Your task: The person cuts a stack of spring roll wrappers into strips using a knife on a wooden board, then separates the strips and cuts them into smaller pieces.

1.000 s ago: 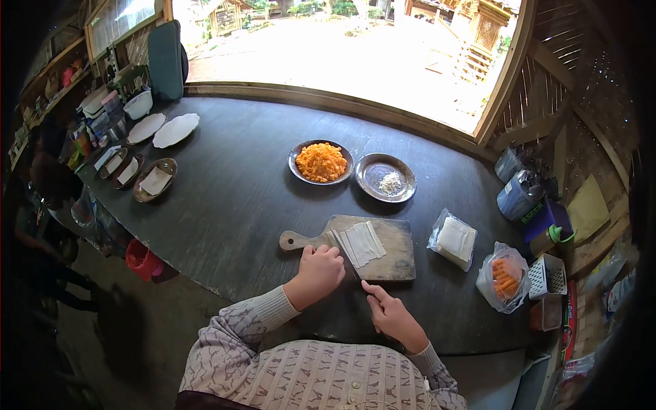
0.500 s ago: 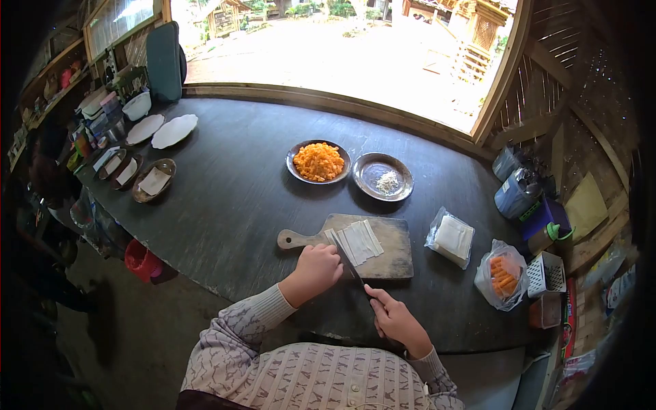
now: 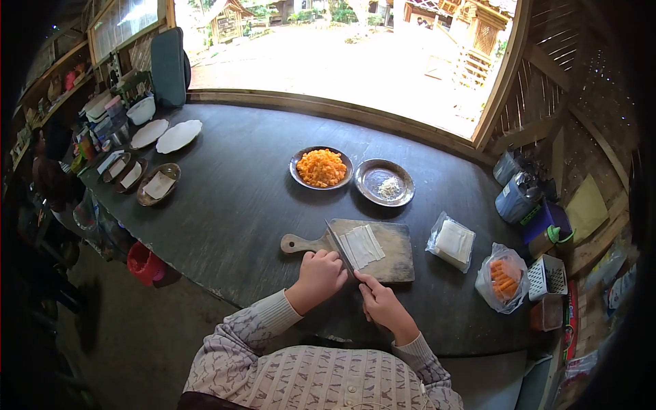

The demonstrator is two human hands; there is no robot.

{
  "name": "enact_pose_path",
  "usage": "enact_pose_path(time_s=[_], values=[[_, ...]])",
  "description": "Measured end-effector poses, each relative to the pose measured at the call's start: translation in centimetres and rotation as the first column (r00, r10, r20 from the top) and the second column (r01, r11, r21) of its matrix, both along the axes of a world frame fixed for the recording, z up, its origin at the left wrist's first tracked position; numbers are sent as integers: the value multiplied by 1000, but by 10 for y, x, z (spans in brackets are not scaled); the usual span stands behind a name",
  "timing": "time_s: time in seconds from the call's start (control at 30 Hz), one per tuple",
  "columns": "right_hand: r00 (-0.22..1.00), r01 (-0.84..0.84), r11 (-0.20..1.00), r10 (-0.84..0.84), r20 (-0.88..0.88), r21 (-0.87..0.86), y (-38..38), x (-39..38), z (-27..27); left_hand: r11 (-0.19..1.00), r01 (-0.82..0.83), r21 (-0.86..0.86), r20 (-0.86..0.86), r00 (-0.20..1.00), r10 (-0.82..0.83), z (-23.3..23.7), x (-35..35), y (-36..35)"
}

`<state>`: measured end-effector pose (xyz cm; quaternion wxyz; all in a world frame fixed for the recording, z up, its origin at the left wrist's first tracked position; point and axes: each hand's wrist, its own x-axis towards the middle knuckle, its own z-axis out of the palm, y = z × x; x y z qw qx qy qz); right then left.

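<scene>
Your right hand, gripping the knife, has slid it farther across the cutting board — your left hand stays curled, its grip unclear.

1. One knife, gripped by the right fingers.
2. One cutting board, just beyond the left fingers.
3. Two round plates, farther beyond both.
4. Two white plates, far left of them.

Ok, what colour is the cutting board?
The cutting board is greyish tan; the head view shows it best.
</scene>
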<state>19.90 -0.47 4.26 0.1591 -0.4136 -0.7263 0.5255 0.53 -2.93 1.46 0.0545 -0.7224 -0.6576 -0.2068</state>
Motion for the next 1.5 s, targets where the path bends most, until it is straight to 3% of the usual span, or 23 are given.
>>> enact_pose_path(time_s=[0.13, 0.2, 0.27, 0.3, 0.33, 0.4, 0.43, 0.6, 0.7, 0.87, 0.97, 1.33, 1.5], values=[[998, 54, 998, -52, -45, 29, 3, 5, 5, 1000, 1, -22, 23, 1000, -1, 3, 0, -3], [995, 87, 995, -85, -44, 56, 9, 10, 10, 998, -35, 50, 75, 997, 31, 3, 2, -3], [991, 128, 979, -132, 13, 161, 21, 15, 14, 997, -2, 77, 74, 997, -4, 5, 6, 0], [988, 137, 943, -151, 24, 305, 34, 19, 0, 995, 25, 100, 76, 997, -32, 6, 9, 3], [988, 140, 940, -154, 21, 310, 42, 21, 0, 994, 28, 106, 74, 997, -36, 7, 14, 7], [970, 168, 804, -239, 51, 570, 61, 22, 4, 988, 118, 100, 54, 991, -124, 9, 28, 18], [941, 184, 779, -317, 122, 600, 72, 21, 2, 987, 161, -6, 83, 984, -160, 12, 35, 24], [919, 275, 712, -392, 40, 646, 111, 29, -17, 986, 136, -100, -26, 990, -139, 5, 68, 72], [911, 214, 704, -394, 123, 677, 112, 35, -20, 988, 107, -113, -15, 994, -109, -4, 74, 91], [912, 163, 728, -369, 180, 666, 113, 42, -21, 968, 212, -132, 27, 977, -210, -19, 69, 97], [944, 201, 761, -319, 86, 617, 115, 42, -26, 964, 219, -149, 13, 975, -220, -24, 66, 96], [905, 125, 754, -352, 237, 644, 106, 39, -18, 956, 219, -196, 34, 976, -216, -19, 67, 90], [936, 154, 744, -321, 146, 651, 104, 44, -19, 947, 226, -229, 50, 974, -220, -21, 66, 91]])
